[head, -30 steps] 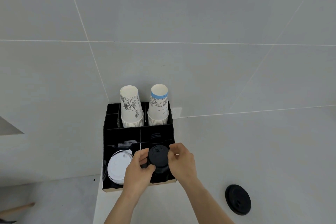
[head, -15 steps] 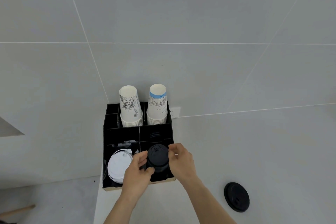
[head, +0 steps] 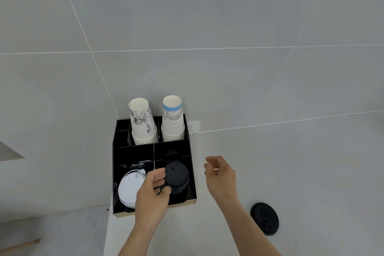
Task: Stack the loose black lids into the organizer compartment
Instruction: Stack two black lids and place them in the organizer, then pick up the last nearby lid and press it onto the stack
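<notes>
A black organizer (head: 192, 174) stands at the counter's back left corner. In its front right compartment sits a stack of black lids (head: 176, 177). My left hand (head: 152, 193) grips the stack's left side, fingers curled around its edge. My right hand (head: 221, 174) hovers just right of the organizer, fingers apart and holding nothing. One loose black lid (head: 265, 218) lies flat on the white counter to the right, near my right forearm.
White lids (head: 129, 189) fill the front left compartment. Two stacks of upturned paper cups (head: 143, 122) stand in the back compartments. More black lids (head: 171, 153) show in the middle right compartment. A wall socket (head: 194, 128) sits behind. The counter's left edge drops beside the organizer.
My right hand has let go of the black lid stack and drawn away to the right. My left hand still holds the stack in the compartment.
</notes>
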`<action>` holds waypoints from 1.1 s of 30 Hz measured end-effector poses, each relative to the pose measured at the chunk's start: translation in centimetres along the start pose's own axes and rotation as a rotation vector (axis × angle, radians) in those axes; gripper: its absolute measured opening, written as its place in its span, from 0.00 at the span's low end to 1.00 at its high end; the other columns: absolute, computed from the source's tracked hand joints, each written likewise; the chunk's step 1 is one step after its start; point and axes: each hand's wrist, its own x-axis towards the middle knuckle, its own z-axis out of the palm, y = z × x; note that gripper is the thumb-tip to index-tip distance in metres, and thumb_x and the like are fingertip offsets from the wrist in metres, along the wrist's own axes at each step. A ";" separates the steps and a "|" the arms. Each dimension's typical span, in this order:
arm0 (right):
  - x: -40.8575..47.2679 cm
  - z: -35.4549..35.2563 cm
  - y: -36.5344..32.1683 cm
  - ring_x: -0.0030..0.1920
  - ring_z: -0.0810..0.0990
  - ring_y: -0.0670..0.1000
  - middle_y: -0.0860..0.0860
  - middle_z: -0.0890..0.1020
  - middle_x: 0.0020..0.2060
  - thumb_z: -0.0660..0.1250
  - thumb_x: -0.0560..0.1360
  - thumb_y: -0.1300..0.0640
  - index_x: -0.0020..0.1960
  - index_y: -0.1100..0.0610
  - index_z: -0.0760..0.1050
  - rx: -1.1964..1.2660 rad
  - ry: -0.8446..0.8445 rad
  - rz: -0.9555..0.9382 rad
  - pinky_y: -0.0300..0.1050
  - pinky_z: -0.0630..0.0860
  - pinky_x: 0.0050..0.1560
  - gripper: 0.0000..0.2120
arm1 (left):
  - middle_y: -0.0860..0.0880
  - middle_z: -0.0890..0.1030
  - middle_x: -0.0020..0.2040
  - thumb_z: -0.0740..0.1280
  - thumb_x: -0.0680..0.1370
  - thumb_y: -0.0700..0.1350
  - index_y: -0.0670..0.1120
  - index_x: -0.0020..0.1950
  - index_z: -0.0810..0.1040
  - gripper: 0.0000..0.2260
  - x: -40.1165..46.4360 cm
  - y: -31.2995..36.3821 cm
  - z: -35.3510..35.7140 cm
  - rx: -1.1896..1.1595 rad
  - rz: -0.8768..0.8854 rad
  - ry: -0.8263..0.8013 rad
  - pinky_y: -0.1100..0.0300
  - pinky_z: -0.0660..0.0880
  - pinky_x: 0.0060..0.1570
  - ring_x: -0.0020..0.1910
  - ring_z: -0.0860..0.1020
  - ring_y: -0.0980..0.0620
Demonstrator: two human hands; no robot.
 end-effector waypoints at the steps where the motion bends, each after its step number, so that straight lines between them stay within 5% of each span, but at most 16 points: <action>1: 0.1 -0.8 0.5 0.38 0.82 0.45 0.45 0.83 0.43 0.61 0.77 0.57 0.53 0.48 0.78 0.004 0.020 0.019 0.47 0.81 0.44 0.09 | 0.56 0.82 0.54 0.67 0.74 0.32 0.53 0.59 0.77 0.20 -0.4 0.1 0.5 0.006 0.026 -0.010 0.57 0.76 0.58 0.54 0.80 0.57; 9: -0.4 -7.2 6.5 0.38 0.81 0.48 0.44 0.81 0.43 0.61 0.77 0.56 0.55 0.50 0.77 -0.106 0.111 0.185 0.43 0.74 0.35 0.10 | 0.55 0.84 0.49 0.68 0.75 0.37 0.57 0.54 0.78 0.15 -3.7 0.2 7.2 0.088 0.047 -0.268 0.71 0.74 0.41 0.44 0.80 0.64; 19: -1.4 -14.5 14.3 0.58 0.79 0.54 0.52 0.79 0.61 0.62 0.77 0.56 0.67 0.51 0.72 -0.204 0.111 0.389 0.48 0.77 0.53 0.18 | 0.55 0.76 0.64 0.69 0.74 0.42 0.55 0.68 0.71 0.23 -6.7 0.2 17.1 0.152 -0.175 -0.617 0.64 0.71 0.51 0.59 0.75 0.57; 26: -1.8 -16.3 16.6 0.60 0.77 0.54 0.53 0.76 0.64 0.62 0.78 0.58 0.71 0.51 0.68 -0.082 0.010 0.475 0.51 0.77 0.58 0.22 | 0.50 0.67 0.73 0.69 0.71 0.40 0.55 0.76 0.61 0.36 -7.9 -0.5 21.5 0.155 -0.320 -0.730 0.57 0.67 0.62 0.70 0.70 0.51; 33: -2.2 -16.3 16.9 0.56 0.76 0.52 0.50 0.77 0.57 0.61 0.78 0.59 0.71 0.52 0.68 0.001 -0.060 0.517 0.48 0.75 0.54 0.21 | 0.59 0.76 0.60 0.66 0.72 0.34 0.54 0.72 0.62 0.32 -8.3 -1.1 22.3 0.110 -0.373 -0.718 0.60 0.70 0.54 0.65 0.75 0.51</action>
